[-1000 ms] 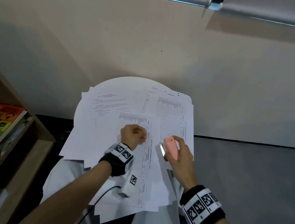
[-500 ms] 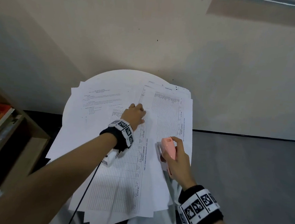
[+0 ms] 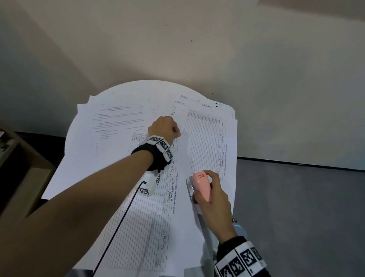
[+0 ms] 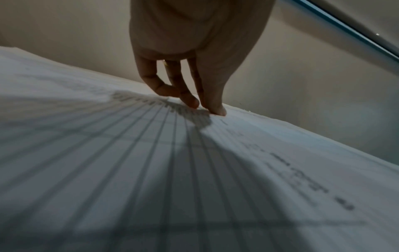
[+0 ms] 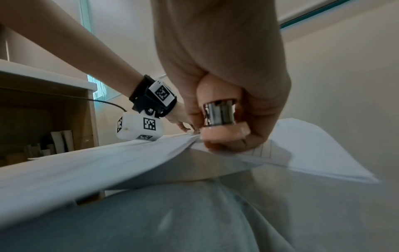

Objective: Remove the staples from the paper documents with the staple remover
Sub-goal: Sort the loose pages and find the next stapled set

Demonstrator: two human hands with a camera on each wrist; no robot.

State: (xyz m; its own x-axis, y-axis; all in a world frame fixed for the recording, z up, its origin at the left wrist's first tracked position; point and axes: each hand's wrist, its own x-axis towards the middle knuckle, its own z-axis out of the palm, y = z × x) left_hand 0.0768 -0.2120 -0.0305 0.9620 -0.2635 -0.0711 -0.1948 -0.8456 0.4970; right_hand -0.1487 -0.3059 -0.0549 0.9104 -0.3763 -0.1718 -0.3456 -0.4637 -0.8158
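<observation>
- Gripping the pink staple remover [image 3: 201, 187], the right hand [image 3: 210, 197] is curling its fingers and thumb round the tool's body and is resting low on the right part of the paper documents [image 3: 140, 222].
- From the right wrist view, the staple remover [image 5: 220, 122] is showing a shiny metal part between two pink plastic sides, with the right hand [image 5: 226, 76] wrapping it tightly just above a raised sheet edge.
- The left hand [image 3: 163, 128] is reaching forward over the top sheet, well apart from the right hand, with its fingers bent down onto the paper near the far end of a gridded table form.
- In the left wrist view, the left hand [image 4: 194, 42] is pressing its fingertips [image 4: 218, 110] on the paper documents [image 4: 194, 170]; the fingers are loosely bent and holding nothing, and whether a staple is lying under them I cannot tell.
- The paper documents are lying spread in overlapping sheets across a round white table [image 3: 124, 90], covering most of it and hanging over its near edge.
- A wooden shelf [image 3: 11, 168] is standing to the left of the table, with books on it.
- A beige wall [image 3: 206, 42] is rising behind the table, and a grey floor [image 3: 313, 214] is showing at the right.
- Both wrists are wearing black bands with black-and-white square markers [image 3: 241, 265].
</observation>
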